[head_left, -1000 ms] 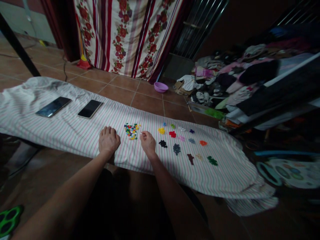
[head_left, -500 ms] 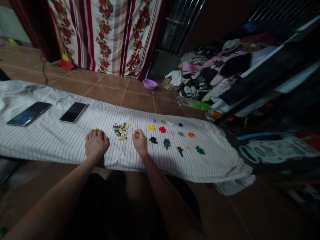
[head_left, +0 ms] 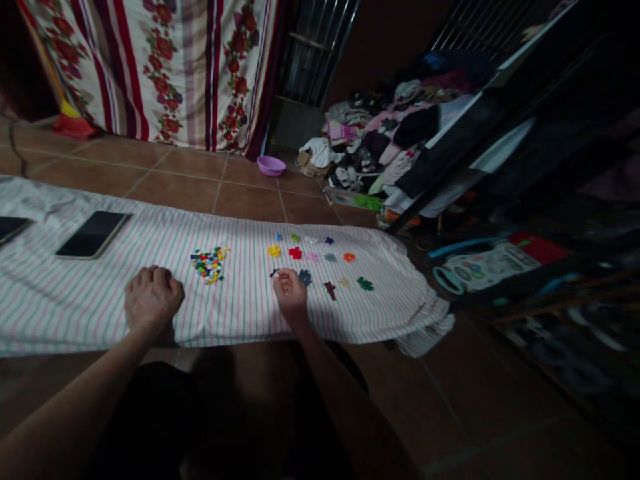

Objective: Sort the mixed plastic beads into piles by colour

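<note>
My right hand [head_left: 291, 293] is closed in a pinch on a small white piece [head_left: 276, 275], low over the striped cloth. It covers most of the black pile, beside the dark grey pile [head_left: 305, 277]. My left hand [head_left: 153, 297] rests on the cloth with its fingers curled in, left of a mixed heap of tiny coloured pieces [head_left: 209, 265]. Sorted by colour, small piles lie to the right: yellow pieces [head_left: 273, 251], red pieces [head_left: 295, 253], white pieces [head_left: 311, 240], orange pieces [head_left: 349, 257], brown pieces [head_left: 330, 290], dark green pieces [head_left: 365, 284] and several others.
On the cloth's left side lie a phone [head_left: 93, 235] and another dark device [head_left: 13, 228], cut off by the frame. Beyond the cloth-covered table [head_left: 240, 313], a purple basin [head_left: 271, 167] stands on the tiled floor. Piled clothes [head_left: 380, 133] fill the back right.
My right hand has moved right, from beside the mixed heap to over the black pile, still pinching the white piece. The camera view has turned right; my left hand stays resting.
</note>
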`<action>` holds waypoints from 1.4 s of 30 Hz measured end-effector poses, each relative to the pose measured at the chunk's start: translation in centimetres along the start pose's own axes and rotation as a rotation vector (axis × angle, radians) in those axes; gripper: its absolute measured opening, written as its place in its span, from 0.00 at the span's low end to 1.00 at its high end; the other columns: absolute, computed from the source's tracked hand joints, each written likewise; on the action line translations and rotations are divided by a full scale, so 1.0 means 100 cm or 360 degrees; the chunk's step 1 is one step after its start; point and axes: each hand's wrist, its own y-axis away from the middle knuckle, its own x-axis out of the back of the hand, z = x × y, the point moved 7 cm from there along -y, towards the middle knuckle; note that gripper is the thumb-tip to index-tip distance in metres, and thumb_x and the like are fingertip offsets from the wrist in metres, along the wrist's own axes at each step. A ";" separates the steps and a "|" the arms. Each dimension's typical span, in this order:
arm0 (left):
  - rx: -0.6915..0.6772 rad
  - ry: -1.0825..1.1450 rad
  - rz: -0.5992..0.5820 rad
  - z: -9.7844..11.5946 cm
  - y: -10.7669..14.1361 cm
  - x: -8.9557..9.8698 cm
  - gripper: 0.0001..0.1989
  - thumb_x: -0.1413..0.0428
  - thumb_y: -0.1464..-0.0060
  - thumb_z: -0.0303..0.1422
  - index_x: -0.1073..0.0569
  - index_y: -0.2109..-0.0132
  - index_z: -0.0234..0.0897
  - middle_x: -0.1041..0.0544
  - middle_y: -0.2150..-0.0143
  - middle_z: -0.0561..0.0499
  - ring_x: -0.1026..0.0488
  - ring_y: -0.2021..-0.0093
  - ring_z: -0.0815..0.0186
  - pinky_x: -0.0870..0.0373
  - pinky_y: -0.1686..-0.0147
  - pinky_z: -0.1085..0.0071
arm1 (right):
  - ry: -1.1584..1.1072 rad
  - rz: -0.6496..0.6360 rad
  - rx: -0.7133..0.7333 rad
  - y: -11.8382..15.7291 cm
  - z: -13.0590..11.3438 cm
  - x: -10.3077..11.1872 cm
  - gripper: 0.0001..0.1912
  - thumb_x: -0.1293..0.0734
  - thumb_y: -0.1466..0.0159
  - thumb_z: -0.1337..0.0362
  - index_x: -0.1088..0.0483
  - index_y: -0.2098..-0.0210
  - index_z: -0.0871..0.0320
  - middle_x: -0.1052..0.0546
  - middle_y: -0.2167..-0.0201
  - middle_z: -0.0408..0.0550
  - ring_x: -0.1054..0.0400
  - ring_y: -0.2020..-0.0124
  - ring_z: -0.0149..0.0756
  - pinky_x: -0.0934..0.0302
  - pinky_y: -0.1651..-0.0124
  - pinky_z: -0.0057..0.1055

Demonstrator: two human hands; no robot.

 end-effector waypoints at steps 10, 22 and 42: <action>-0.0039 -0.0037 -0.0012 0.003 0.000 0.003 0.15 0.59 0.45 0.34 0.30 0.61 0.32 0.27 0.61 0.37 0.31 0.58 0.52 0.36 0.59 0.58 | 0.0365 0.0249 -0.0090 -0.071 0.051 0.086 0.12 0.39 0.43 0.57 0.31 0.65 0.57 0.25 0.70 0.48 0.31 0.70 0.35 0.36 0.64 0.32; -0.0046 -0.0083 -0.0017 0.001 -0.003 -0.008 0.13 0.57 0.46 0.34 0.30 0.61 0.34 0.27 0.58 0.41 0.32 0.55 0.56 0.38 0.55 0.60 | 0.1093 0.0097 -0.0242 -0.154 0.094 0.080 0.14 0.40 0.43 0.66 0.25 0.63 0.59 0.24 0.65 0.52 0.32 0.63 0.39 0.41 0.58 0.31; -0.0024 -0.0052 -0.0012 0.000 -0.004 -0.014 0.12 0.57 0.46 0.34 0.31 0.60 0.34 0.27 0.54 0.40 0.33 0.50 0.54 0.38 0.53 0.59 | 0.1458 -0.0148 -0.0384 -0.187 0.105 0.058 0.14 0.40 0.38 0.66 0.24 0.58 0.56 0.24 0.61 0.52 0.31 0.61 0.36 0.42 0.60 0.28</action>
